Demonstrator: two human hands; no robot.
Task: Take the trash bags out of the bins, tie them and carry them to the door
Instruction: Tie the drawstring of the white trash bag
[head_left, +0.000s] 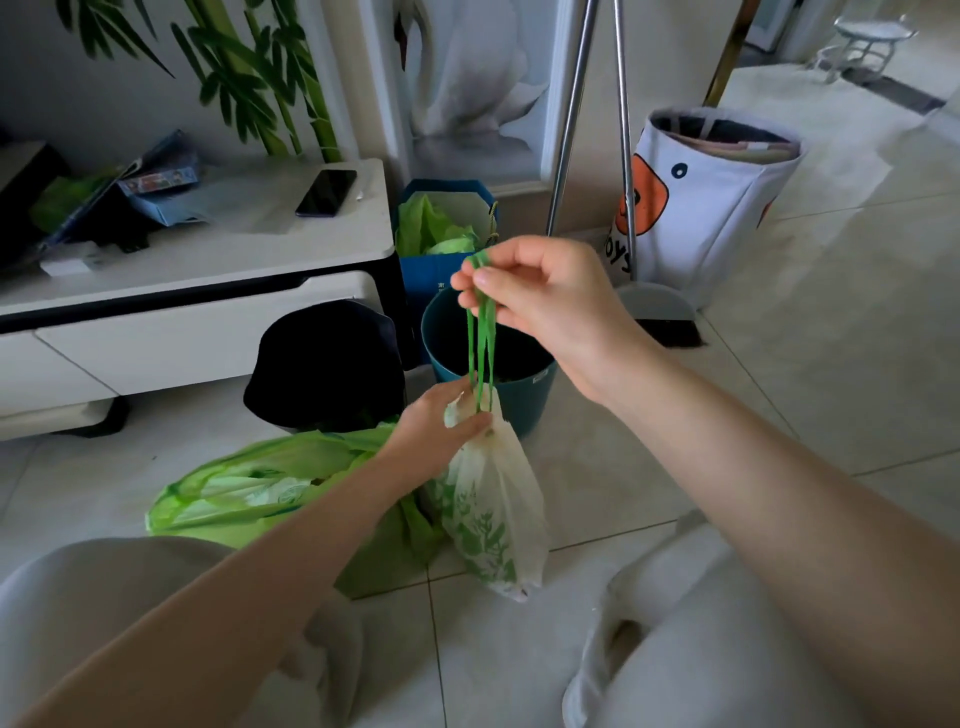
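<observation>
Thin crinkled plastic trash bag (491, 499); glossy floor tiles (779, 415); cloth hamper (711, 202)

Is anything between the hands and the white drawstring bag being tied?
Nothing visible. The left hand already grips the gathered neck of the white bag, and the right hand pinches its green drawstrings pulled upward. The teal bin sits behind, the green bag lies beside it; the door is out of view.

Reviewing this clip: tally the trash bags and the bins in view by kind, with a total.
White drawstring trash bags, held by left hand and right hand: 1
Green trash bags lying on the floor: 1
Teal bins: 1
Black bins: 1
Total: 4
</observation>
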